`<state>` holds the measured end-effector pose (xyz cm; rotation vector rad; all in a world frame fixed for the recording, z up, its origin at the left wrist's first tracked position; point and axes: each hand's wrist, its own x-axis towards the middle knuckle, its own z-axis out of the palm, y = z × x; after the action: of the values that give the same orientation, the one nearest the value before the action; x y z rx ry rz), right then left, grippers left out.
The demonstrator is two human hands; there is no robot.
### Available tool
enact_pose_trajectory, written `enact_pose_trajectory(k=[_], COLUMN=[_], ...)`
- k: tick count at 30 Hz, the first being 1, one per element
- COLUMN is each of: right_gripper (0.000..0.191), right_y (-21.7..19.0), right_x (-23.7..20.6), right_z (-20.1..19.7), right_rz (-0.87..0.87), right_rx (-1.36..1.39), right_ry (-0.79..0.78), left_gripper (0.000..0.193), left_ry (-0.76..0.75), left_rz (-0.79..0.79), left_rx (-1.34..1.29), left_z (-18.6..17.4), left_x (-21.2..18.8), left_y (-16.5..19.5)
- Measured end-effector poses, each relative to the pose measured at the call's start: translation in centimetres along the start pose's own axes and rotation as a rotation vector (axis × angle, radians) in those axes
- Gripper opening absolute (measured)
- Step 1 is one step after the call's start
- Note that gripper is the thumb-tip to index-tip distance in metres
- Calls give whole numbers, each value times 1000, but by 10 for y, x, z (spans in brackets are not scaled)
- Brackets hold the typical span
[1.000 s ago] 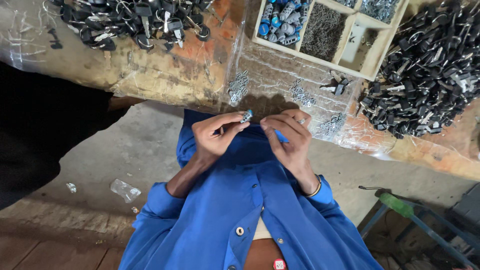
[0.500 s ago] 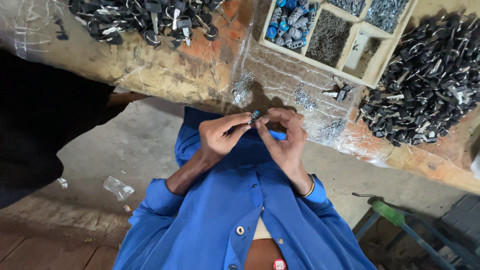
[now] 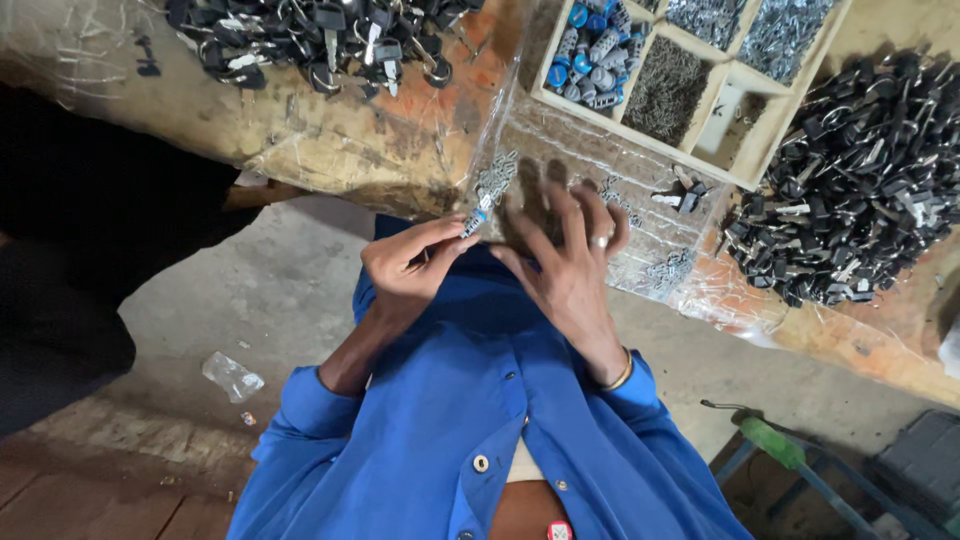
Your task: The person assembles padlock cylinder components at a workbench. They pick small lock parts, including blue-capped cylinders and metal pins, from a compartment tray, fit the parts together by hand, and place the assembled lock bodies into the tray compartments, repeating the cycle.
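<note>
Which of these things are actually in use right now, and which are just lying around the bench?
In use:
- left hand pinching a small blue-tipped metal part
- right hand, fingers spread over the clear plastic sheet on the bench edge
- small metal pieces on that sheet

Lying about:
- wooden compartment tray
- black key pile at right
- second key pile at top left
- crumpled plastic scrap on the floor

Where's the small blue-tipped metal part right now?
In the head view, the blue-tipped metal part is pinched in the left hand grip, just left of the right hand, at the workbench edge by clear plastic sheet.
</note>
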<state>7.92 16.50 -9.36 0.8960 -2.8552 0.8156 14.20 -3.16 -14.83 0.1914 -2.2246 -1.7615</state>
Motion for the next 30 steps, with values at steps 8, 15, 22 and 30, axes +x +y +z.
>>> enact_pose_trajectory(k=[8, 15, 22, 30], right_gripper=[13, 9, 15, 26], right_y=[23, 27, 23, 21], right_x=[-29, -33, -35, -34], right_z=[2, 9, 12, 7], right_rz=[65, 203, 183, 278], right_rx=[423, 470, 463, 468], right_ry=[58, 169, 206, 157], left_gripper=[22, 22, 24, 21], left_ry=[-98, -190, -205, -251], left_rz=[54, 6, 45, 276], left_rx=[-20, -69, -14, 149], left_z=[21, 42, 45, 43], left_x=[-2, -5, -3, 1], left_y=[-5, -8, -6, -3])
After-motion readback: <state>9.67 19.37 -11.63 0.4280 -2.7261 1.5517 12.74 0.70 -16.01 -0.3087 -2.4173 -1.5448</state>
